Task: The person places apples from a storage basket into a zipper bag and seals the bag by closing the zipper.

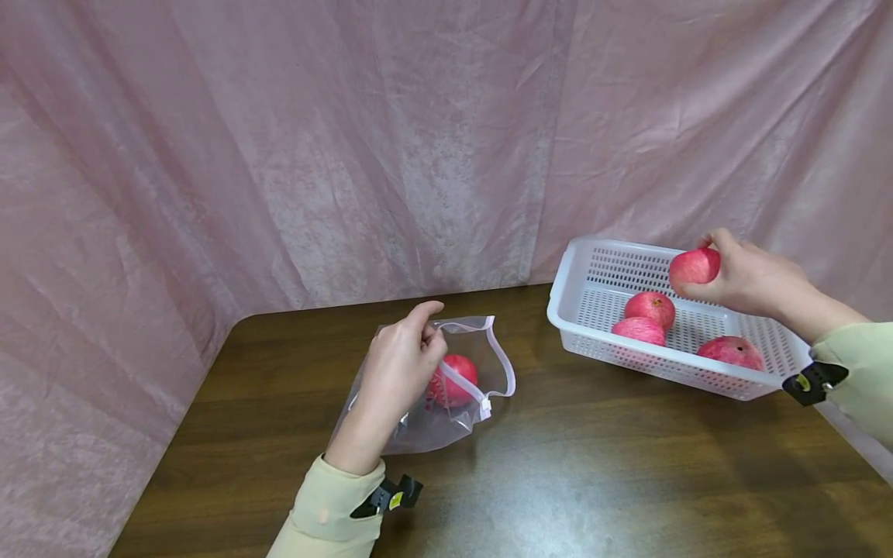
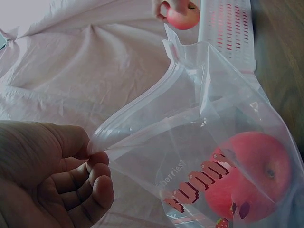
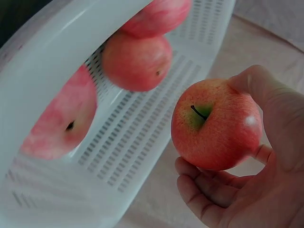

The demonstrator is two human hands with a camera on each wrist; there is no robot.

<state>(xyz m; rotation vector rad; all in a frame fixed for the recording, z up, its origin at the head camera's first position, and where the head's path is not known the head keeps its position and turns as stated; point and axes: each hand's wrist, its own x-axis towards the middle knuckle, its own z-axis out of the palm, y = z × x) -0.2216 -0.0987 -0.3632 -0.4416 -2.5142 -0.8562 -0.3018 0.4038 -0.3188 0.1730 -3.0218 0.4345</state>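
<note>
Between thumb and fingers, my right hand grips a red apple above the white basket; the right wrist view shows the apple's stem. My left hand pinches the edge of a clear zip bag with thumb and forefinger, holding its mouth apart. Inside the bag lies one apple, seen through the plastic with its printed lettering. A white slider sits on the bag's pale pink zip strip.
Three more apples lie in the perforated basket: one at the middle, one against it in front, one toward the right. The brown wooden table carries bag and basket. A pink curtain hangs behind.
</note>
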